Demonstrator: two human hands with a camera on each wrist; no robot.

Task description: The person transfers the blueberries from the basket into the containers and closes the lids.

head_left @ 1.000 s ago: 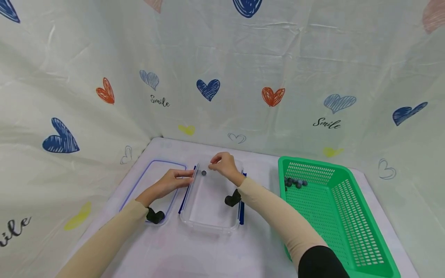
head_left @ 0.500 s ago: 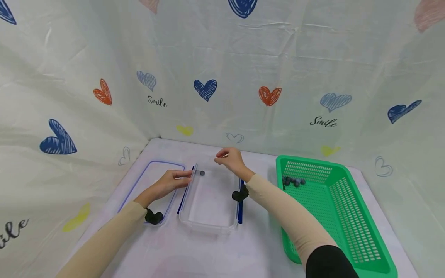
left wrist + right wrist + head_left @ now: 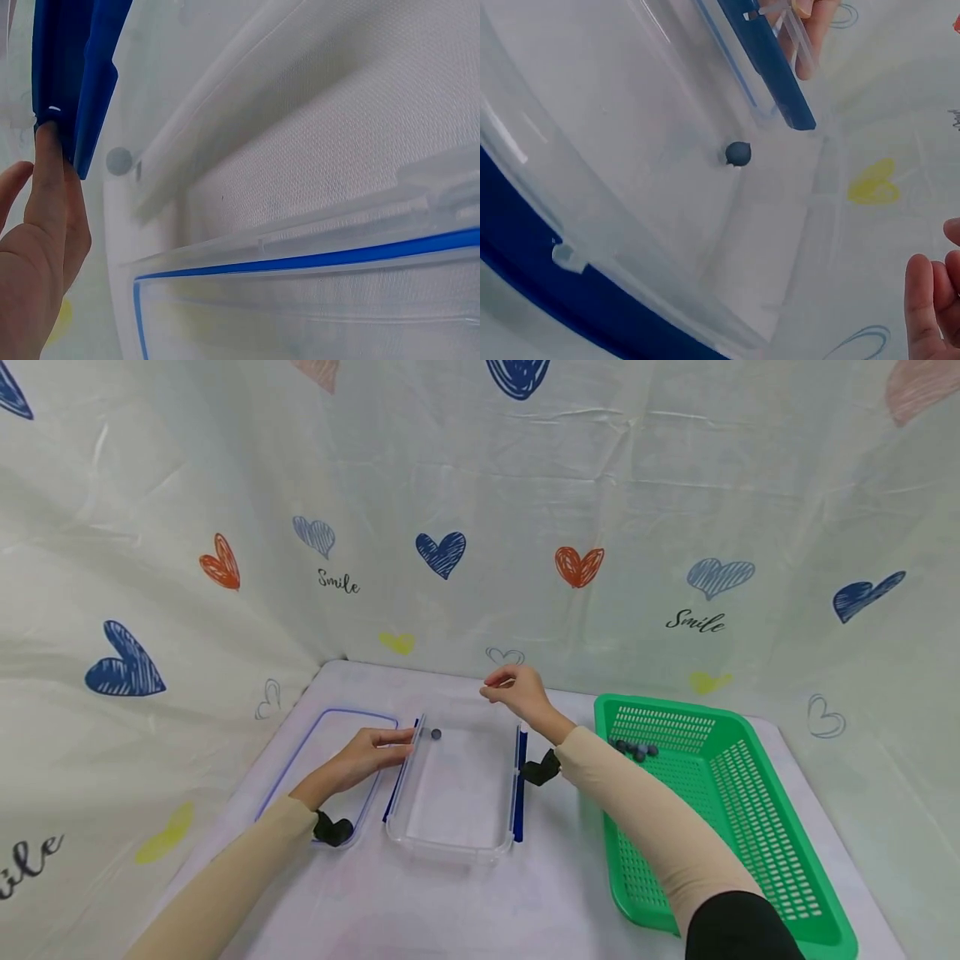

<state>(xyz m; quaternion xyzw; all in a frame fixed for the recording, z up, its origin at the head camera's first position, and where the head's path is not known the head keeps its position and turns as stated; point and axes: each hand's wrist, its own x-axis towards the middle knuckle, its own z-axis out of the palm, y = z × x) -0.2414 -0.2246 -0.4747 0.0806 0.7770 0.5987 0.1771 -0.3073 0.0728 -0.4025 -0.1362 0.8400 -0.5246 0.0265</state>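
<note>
A clear plastic food container point(image 3: 452, 850) with blue side latches stands in the middle of the table. One blueberry point(image 3: 739, 154) lies inside it near the far left corner. My left hand point(image 3: 369, 757) holds the container's left side, its fingers at the blue latch point(image 3: 75, 75) and its thumb by the rim. Raised above the table behind the container's far right corner is my right hand point(image 3: 519, 693). Its fingers are loosely bent, and the right wrist view shows nothing between the fingertips point(image 3: 920, 289) and thumb.
The container's lid point(image 3: 288, 760), edged with a blue seal, lies left of it under my left forearm. At the right stands a green mesh basket point(image 3: 750, 827) with several blueberries point(image 3: 639, 752) in its far left corner. A heart-printed curtain point(image 3: 510, 485) hangs behind the table.
My right hand has moved up and to the right, away from over the container. The left hand stays at the latch, and the blueberry in the container has not moved.
</note>
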